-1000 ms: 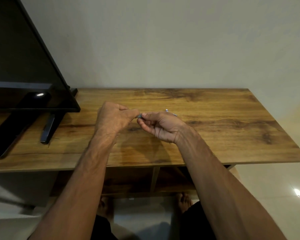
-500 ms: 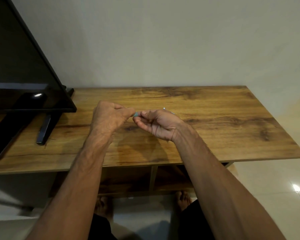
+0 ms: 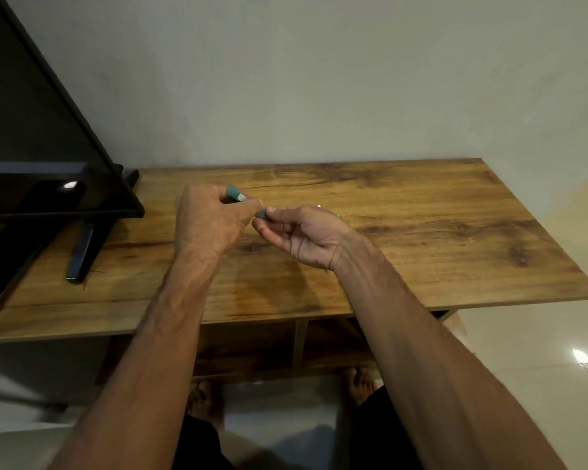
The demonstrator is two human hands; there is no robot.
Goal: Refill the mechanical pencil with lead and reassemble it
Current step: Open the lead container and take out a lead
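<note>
**Both hands pinch pencil parts, held over the table**

The right hand (image 3: 306,237) is palm-up with its fingers curled, thumb and forefinger pinching the teal end of the mechanical pencil (image 3: 261,213). Most of the barrel is hidden in the hand. A small metal bit (image 3: 319,206) pokes out behind the knuckles, and I can't tell whether it is the clip or the tip.

The left hand (image 3: 211,222) is in a loose fist, back to the camera, with a short teal-and-white piece (image 3: 235,194) gripped between thumb and fingers at the top. This is likely the cap or eraser end, but it is too small to confirm. The left fingertips sit just beside the pencil's teal end, nearly touching. No lead is visible, as it would be too thin to show.

My read is that the open end faces the left hand so that hand can feed something in or cap it, with the right hand steadying the barrel. The stage is uncertain, but the pencil is not yet reassembled. The parts are small, so dropping one is a risk.

The hands hover over a wood-grain table (image 3: 438,232), not resting on it. A dark screen (image 3: 31,130) stands at the left end on its stand foot (image 3: 80,252). A plain pale wall (image 3: 319,79) is behind. There is a shelf (image 3: 252,344) under the top, and bare feet (image 3: 204,398) on the glossy tiled floor (image 3: 523,368).
</note>
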